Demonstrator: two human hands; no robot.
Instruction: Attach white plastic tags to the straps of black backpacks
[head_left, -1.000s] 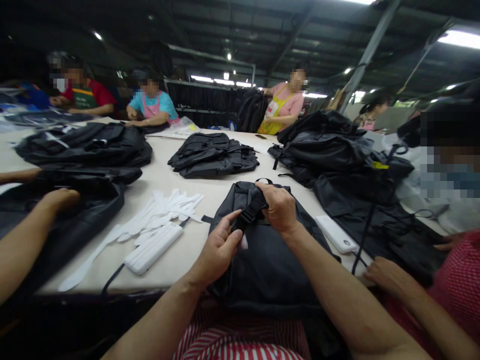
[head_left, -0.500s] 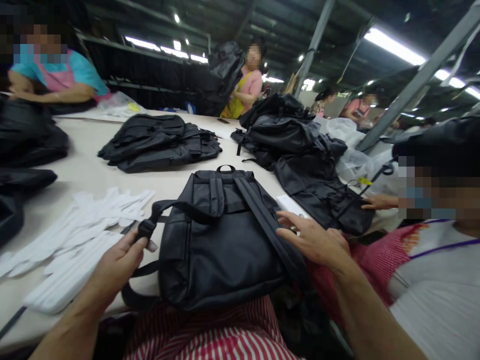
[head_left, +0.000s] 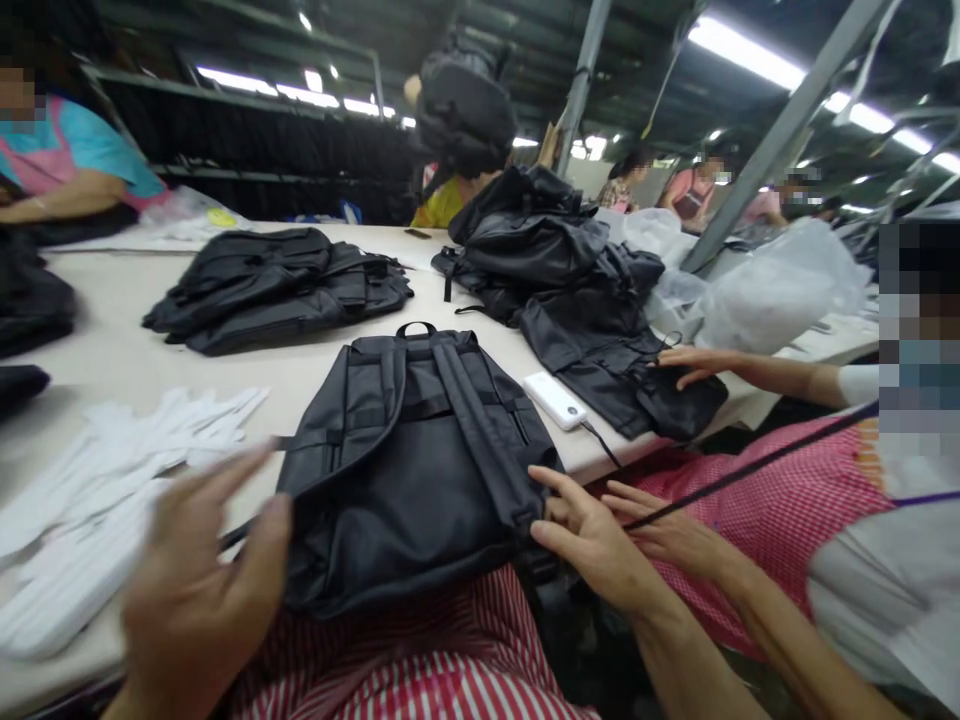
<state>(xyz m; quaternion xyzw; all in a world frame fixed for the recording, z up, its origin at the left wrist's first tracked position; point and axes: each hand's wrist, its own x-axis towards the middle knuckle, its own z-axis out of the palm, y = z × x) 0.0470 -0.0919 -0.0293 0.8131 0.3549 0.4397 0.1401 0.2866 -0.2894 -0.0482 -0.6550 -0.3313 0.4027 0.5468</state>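
Note:
A black backpack (head_left: 427, 495) lies on its front, straps up, at the table's near edge, against a red-and-white striped apron (head_left: 420, 660). My left hand (head_left: 202, 580) is raised beside the bag's left side, blurred by motion, with fingers apart and nothing in them. My right hand (head_left: 600, 545) is at the bag's lower right corner, by the bottom end of the right shoulder strap (head_left: 480, 430). Its thumb and forefinger are apart; whether they touch the strap I cannot tell.
White strips (head_left: 97, 500) lie at left. A white power bank (head_left: 555, 400) with a cable sits right of the bag. Other black backpacks (head_left: 277, 285) lie behind. At right, a co-worker's hand (head_left: 690, 365) rests on another black bag (head_left: 637, 370); the other hand is close beside mine.
My left hand has let go of the buckled strap, which now lies on the bag. My right hand has moved down to the bag's lower corner. A co-worker behind has lifted a bag higher.

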